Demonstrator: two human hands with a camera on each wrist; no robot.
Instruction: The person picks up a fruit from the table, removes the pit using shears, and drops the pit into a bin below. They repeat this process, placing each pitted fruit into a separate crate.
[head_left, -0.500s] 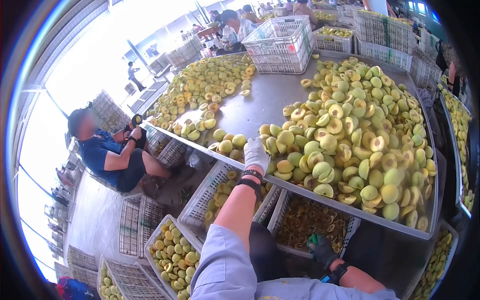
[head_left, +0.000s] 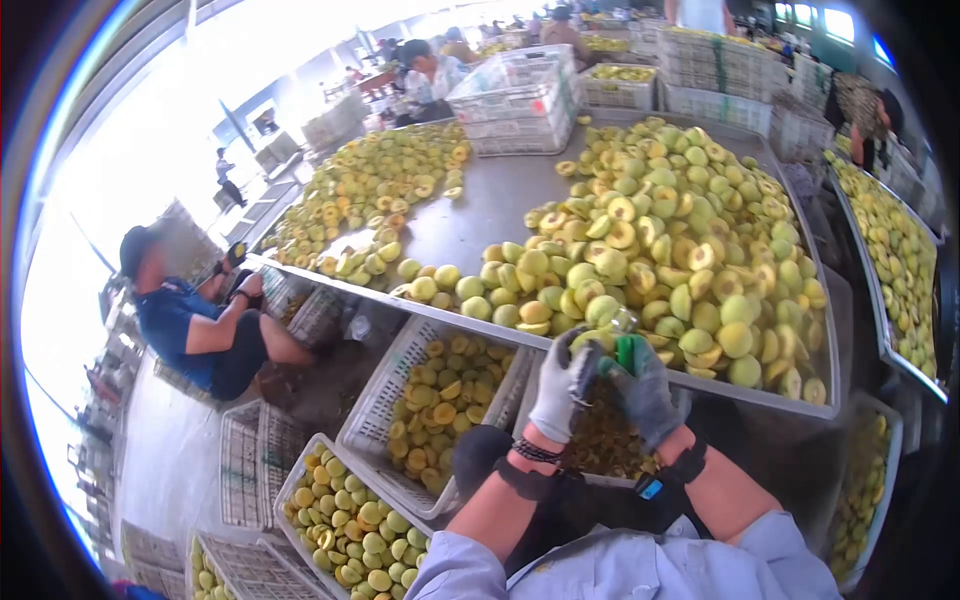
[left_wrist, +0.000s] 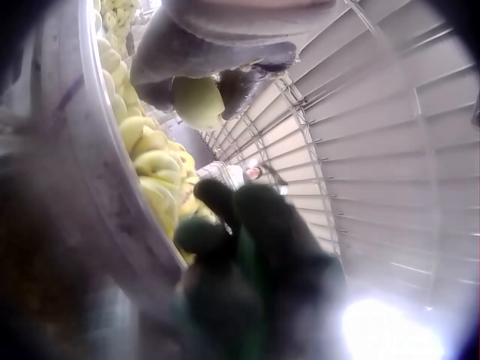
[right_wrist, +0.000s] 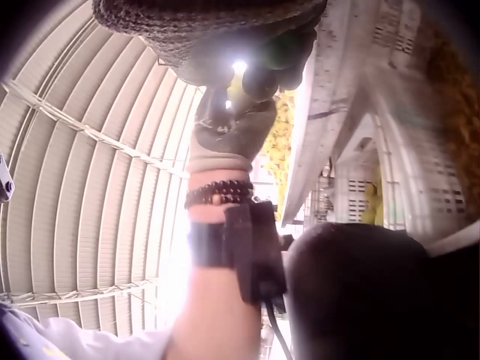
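Observation:
The left hand [head_left: 558, 390], in a pale glove, is over the table's near edge, beside the right hand. In the left wrist view its fingers [left_wrist: 214, 56] grip a yellow-green fruit [left_wrist: 199, 103]. The right hand [head_left: 648, 400], in a grey glove, has its fingers curled round a green-handled tool [head_left: 626, 352]. A shiny metal part of the tool shows near the fruit heap. The hands nearly meet, and whether the tool touches the fruit cannot be told. In the right wrist view, the left hand [right_wrist: 236, 131] appears beyond the right glove [right_wrist: 217, 37].
Halved fruits [head_left: 650, 240] are heaped on the metal table [head_left: 470, 225]. Below its edge stand a crate of dark scraps [head_left: 603, 430] and crates of fruit [head_left: 435, 400]. White crates [head_left: 520, 100] are at the far edge. A seated person [head_left: 195, 320] is at the left.
The left hand has left the fruits at the table's edge and come right, beside the right hand. The right hand has risen from above the scrap crate with the green tool. The head view has shifted.

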